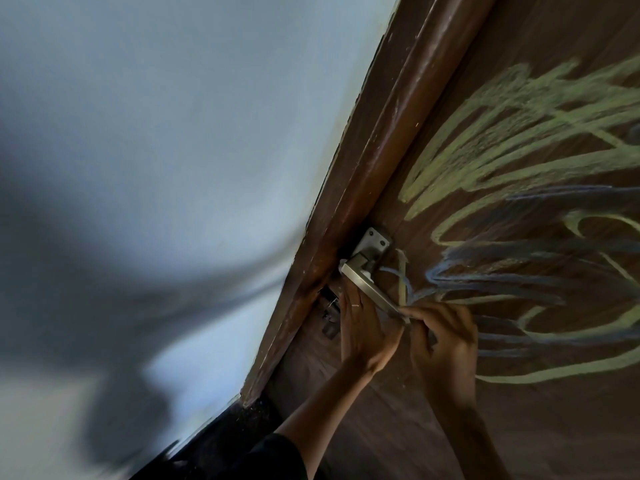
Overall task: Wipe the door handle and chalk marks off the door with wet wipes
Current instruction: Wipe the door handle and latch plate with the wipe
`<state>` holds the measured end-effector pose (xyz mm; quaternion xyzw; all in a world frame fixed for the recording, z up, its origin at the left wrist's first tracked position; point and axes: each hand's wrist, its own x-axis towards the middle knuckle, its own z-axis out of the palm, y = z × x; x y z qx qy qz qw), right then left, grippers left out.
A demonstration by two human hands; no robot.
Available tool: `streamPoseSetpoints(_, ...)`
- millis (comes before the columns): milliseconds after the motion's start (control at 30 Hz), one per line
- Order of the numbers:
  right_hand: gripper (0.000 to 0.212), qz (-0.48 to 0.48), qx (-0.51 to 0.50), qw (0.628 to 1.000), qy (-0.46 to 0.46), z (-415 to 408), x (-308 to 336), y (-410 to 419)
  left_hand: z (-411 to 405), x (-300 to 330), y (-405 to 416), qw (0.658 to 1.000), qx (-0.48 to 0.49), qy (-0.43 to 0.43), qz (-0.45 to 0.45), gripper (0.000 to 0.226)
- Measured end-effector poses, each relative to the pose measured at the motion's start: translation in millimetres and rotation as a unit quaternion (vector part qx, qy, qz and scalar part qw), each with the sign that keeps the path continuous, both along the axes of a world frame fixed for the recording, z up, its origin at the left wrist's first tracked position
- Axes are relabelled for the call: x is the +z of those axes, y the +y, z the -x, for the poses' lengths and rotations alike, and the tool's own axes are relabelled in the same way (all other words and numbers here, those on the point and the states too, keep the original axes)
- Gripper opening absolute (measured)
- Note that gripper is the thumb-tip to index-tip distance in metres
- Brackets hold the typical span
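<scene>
Our left hand (365, 327) fingers (349, 299) lie straight against the metal door handle (367, 285); our right hand (445, 337) fingers (419, 311) pinch its free end, chalk marks (519, 188) beyond.

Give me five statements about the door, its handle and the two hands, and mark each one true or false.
1. Both hands are at the metal door handle. True.
2. The chalk marks are already wiped off. False: green and blue chalk covers the door.
3. The left hand rests on the wall. False: it is at the handle.
4. The right hand touches the lever's free end. True.
5. The door is white. False: it is dark brown wood.
</scene>
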<state>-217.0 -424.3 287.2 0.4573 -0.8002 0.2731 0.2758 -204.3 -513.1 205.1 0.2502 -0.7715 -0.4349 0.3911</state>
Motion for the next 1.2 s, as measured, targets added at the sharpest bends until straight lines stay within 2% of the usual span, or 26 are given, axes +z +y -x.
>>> streamPoseSetpoints(133,0.028,0.001,-0.001,1.0,0.001,-0.8,3.5,3.9,-0.1,4.2,4.3,1.0,-0.006,0.002,-0.005,0.069)
streamPoseSetpoints(300,0.029,0.007,-0.006,1.0,-0.02,-1.2,6.1,9.6,11.1,7.6,-7.6,0.997,0.002,0.031,-0.071,0.077)
streamPoseSetpoints(400,0.028,0.008,-0.01,0.999,-0.034,-6.7,6.3,15.3,4.1,-4.1,-11.2,1.0,-0.01,-0.002,-0.022,0.094)
streamPoseSetpoints(567,0.023,0.026,-0.014,0.998,-0.063,-8.7,1.1,21.8,-10.1,-19.5,-28.5,0.994,-0.05,-0.044,0.085,0.089)
streamPoseSetpoints(733,0.021,0.023,-0.006,0.999,-0.047,-11.6,5.2,22.1,-10.8,-11.0,-40.9,0.996,-0.061,-0.028,0.053,0.076)
streamPoseSetpoints(833,0.023,0.036,0.006,0.998,-0.051,-11.6,3.6,26.5,-12.3,-15.2,-45.2,0.993,-0.062,-0.051,0.082,0.08)
streamPoseSetpoints(1000,0.027,0.04,0.013,0.999,-0.029,-10.3,-5.8,32.7,-12.2,-33.9,-52.9,0.98,-0.019,-0.137,0.141,0.079)
streamPoseSetpoints(1100,0.028,0.043,0.005,0.999,-0.024,-8.7,-7.1,33.6,-9.4,-25.3,-48.1,0.977,0.013,-0.146,0.155,0.08)
streamPoseSetpoints(1200,0.028,0.041,0.005,0.999,-0.029,-10.5,-6.3,31.7,-6.5,-18.1,-40.5,0.985,-0.009,-0.126,0.119,0.082)
